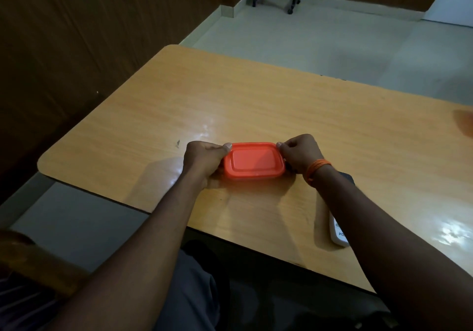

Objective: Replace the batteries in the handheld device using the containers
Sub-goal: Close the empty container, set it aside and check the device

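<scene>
The right forearm is hiding most of a white remote [339, 233] and a dark object [346, 177] behind the wrist. Both hands, left [202, 157] and right [299, 152], are gripping opposite ends of the orange-lidded container [253, 160] sitting mid-worktop [256, 100].

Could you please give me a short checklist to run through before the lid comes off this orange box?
1. Left hand grips the left end of the orange box: ok.
2. Right hand grips the right end, thumb at the lid's edge: ok.
3. Lid seated all round and not yet lifted: ok.
4. Box resting flat on the table: ok.
5. White remote within reach, under the right forearm: ok.
6. Batteries inside the box: cannot tell, the lid hides them.
</scene>
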